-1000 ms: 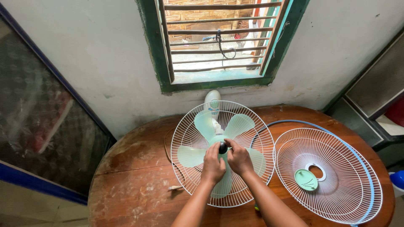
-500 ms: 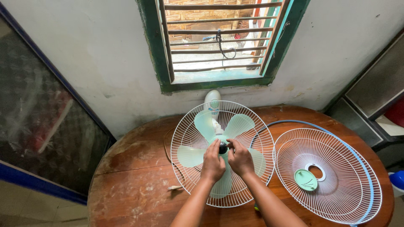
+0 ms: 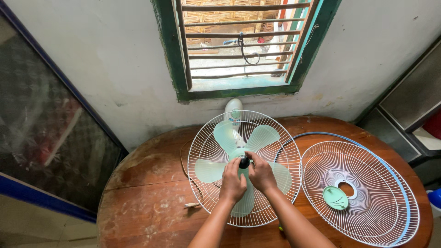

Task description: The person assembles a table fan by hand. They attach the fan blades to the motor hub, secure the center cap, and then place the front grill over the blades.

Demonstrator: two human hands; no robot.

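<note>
The fan lies on its back on the round wooden surface (image 3: pixel 147 202), just under the barred window (image 3: pixel 239 46), with its rear wire guard (image 3: pixel 204 138) facing up and the pale green blade set (image 3: pixel 250 138) seated inside it. Both hands meet at the hub: the left hand (image 3: pixel 232 180) rests on the hub and lower blade, and the fingers of the right hand (image 3: pixel 262 173) are pinched together on the small black blade nut (image 3: pixel 244 161). How firmly the left fingers are closed cannot be told, since the back of the hand covers them.

The likeliest trouble, in my judgement, is the blade set turning with the nut if the left hand does not brace it, so the nut spins without tightening or loosening. A nut started crooked could cross its thread. The thin plastic blades could crack under too much downward pressure from the palm. Knuckles sit close to the wire ribs and could scrape them on a slip.

The loose front guard (image 3: pixel 367 193) with its blue rim and green centre cap (image 3: pixel 336 197) lies just beside the fan, near the surface's edge, where a stray elbow could nudge it off. The power cord and plug (image 3: pixel 190 205) trail at the left, easy to snag
</note>
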